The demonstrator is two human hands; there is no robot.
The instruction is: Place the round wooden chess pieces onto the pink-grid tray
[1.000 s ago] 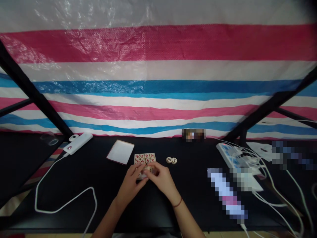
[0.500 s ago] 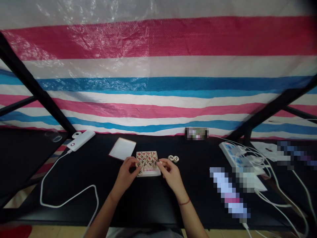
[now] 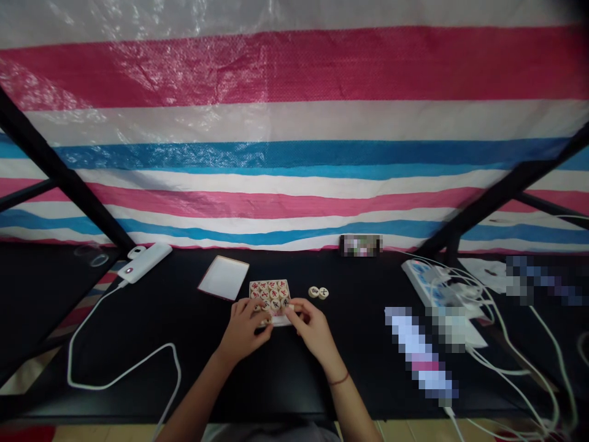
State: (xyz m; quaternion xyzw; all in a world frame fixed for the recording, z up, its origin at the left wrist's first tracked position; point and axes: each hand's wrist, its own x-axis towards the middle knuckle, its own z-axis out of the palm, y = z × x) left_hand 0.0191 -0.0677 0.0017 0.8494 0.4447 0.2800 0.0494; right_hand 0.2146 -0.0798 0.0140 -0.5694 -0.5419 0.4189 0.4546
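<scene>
A small shallow box (image 3: 250, 286) holds round Chinese chess pieces (image 3: 272, 285) in rows, red characters at the far side and dark ones nearer me. Its front row shows a bare pale stretch toward the right. My left hand (image 3: 246, 326) lies over the near left corner, fingers bent and apart from the thumb, touching pieces there and partly hiding them. At the right edge, the thumb and forefinger of my right hand (image 3: 313, 326) pinch what looks like a piece, mostly hidden by the fingertips. Two stacks of loose pieces (image 3: 318, 292) stand right of the box.
The box's lid (image 3: 224, 277) lies inside-up behind my left hand. A white device (image 3: 146, 263) with a cable is at the left. To the right are a power strip (image 3: 423, 285), tangled white cables and a blurred-out phone-like item (image 3: 418, 350). A striped sheet (image 3: 294, 123) hangs behind the black table.
My left hand has shifted right, its fingers now lying over the box's near left corner. My right hand has moved slightly left, onto the box's right edge. The view has shifted a little.
</scene>
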